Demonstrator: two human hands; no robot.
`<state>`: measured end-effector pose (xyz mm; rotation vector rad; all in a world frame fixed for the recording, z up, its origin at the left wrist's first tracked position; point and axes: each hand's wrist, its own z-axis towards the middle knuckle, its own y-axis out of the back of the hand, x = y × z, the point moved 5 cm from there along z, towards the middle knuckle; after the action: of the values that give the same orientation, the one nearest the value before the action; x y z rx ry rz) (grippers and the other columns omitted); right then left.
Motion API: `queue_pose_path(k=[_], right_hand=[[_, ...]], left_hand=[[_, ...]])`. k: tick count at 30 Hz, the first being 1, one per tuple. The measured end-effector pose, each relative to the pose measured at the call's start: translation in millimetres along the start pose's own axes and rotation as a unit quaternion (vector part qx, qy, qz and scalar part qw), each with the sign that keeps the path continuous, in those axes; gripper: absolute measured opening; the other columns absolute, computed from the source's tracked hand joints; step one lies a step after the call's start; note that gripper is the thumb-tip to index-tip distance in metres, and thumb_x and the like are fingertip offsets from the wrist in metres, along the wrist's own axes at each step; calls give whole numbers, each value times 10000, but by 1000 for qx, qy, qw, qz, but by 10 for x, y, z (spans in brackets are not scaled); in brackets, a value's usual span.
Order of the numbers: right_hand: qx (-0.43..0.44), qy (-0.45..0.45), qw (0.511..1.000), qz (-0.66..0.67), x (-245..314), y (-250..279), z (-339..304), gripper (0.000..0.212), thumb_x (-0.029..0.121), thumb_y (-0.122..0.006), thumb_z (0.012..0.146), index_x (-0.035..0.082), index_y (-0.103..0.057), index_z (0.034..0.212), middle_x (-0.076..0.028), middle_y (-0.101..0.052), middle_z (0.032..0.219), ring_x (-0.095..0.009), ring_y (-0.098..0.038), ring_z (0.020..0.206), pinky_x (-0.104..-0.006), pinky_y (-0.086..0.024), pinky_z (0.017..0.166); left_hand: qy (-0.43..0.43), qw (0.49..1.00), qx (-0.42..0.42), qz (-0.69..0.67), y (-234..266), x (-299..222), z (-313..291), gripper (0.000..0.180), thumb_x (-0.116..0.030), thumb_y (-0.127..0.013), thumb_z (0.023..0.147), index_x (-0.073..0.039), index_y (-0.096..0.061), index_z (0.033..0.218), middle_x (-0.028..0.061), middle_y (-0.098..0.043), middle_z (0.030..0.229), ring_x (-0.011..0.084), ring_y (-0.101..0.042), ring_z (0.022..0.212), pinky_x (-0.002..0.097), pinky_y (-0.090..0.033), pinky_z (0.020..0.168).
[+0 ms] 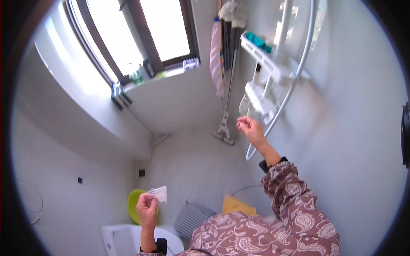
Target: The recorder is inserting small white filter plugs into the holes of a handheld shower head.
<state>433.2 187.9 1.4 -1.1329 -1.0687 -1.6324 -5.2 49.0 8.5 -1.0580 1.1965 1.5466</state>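
My left hand (147, 212) is closed at the lower left, thumb and fingers pinching a small flat white piece with parallel ridges (159, 194); its exact kind is unclear. Out ahead on the right, my right hand (253, 132) is raised with its fingers drawn together. Whatever they hold, if anything, is too small to make out. Just beyond that hand is a white wall rack (260, 100), with pale cloth or gloves (246, 106) hanging at its side. A white hose (294, 83) loops down past the rack, close to my right wrist.
Ahead, a sill under the window (166, 30) bears bottles and a small box (191, 64). In the corner stand a flat mop (224, 132) and a pink hanging cloth (216, 59). Below are a green basin (135, 205), a white basin (124, 232), a grey textured item (192, 218) and a yellow cloth (237, 205).
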Motion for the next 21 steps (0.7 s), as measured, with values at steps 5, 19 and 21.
queue_pose_path(k=[5,19,21], right_hand=[[-57,80,993,-67,639,-173,69,177,111,-535,873,39,-591,1025,-42,-652,846,-106,-602,771,-242,-474,703],[-56,177,981,58,2802,-293,-482,233,57,-499,911,12,-523,1139,-76,-600,948,-122,-580,909,-256,-479,803],[-99,199,974,34,3083,-98,-561,222,56,-493,914,8,-520,1129,-73,-594,942,-111,-569,894,-257,-476,814]], left_hand=[[-78,992,67,-78,-208,-166,1021,42,-21,-570,819,-11,-531,830,-3,-550,726,59,-517,696,200,-431,630],[-103,955,252,-120,-616,-491,1880,61,35,-526,840,-8,-503,877,30,-582,803,76,-563,735,226,-483,668],[-109,942,284,-139,-789,-557,2041,60,32,-531,838,-6,-507,879,32,-585,807,76,-565,739,226,-485,667]])
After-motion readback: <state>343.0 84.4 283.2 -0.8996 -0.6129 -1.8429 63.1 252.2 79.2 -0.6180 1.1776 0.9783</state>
